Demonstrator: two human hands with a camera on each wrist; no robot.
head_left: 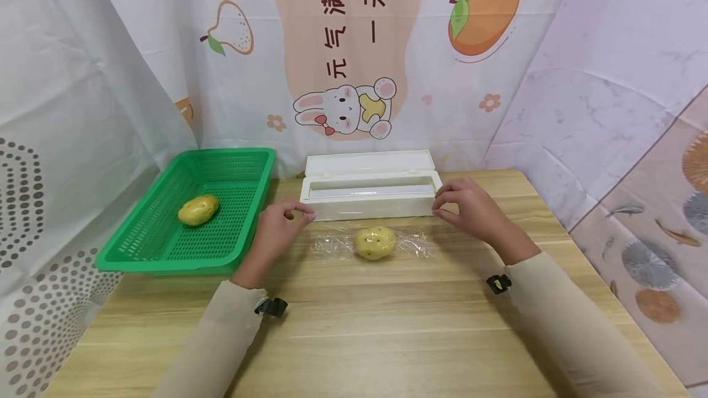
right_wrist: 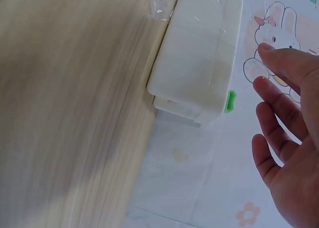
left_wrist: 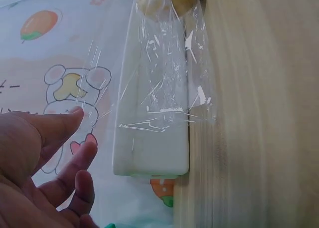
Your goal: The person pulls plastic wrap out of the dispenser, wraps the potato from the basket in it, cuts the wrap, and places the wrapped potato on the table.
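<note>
I am finding one potato [head_left: 375, 243] in film [head_left: 413, 244] on the worktop [head_left: 354, 330] before the box [head_left: 370, 208], left hand [head_left: 278, 227] and right hand [head_left: 474, 210] each narrowly parted in grip, seemingly drawing film, next needing a firm pinch.

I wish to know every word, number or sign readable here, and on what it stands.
"元气满满", sideways on the backdrop cloth; its last character is clipped.
"一天", same cloth; the following character is cut off.
None readable on the white cling-film dispenser.

Left hand [head_left: 278, 227] and right hand [head_left: 470, 209] flank the white box [head_left: 367, 209]; potato [head_left: 374, 243] sits amid clear film [head_left: 412, 244].
</note>
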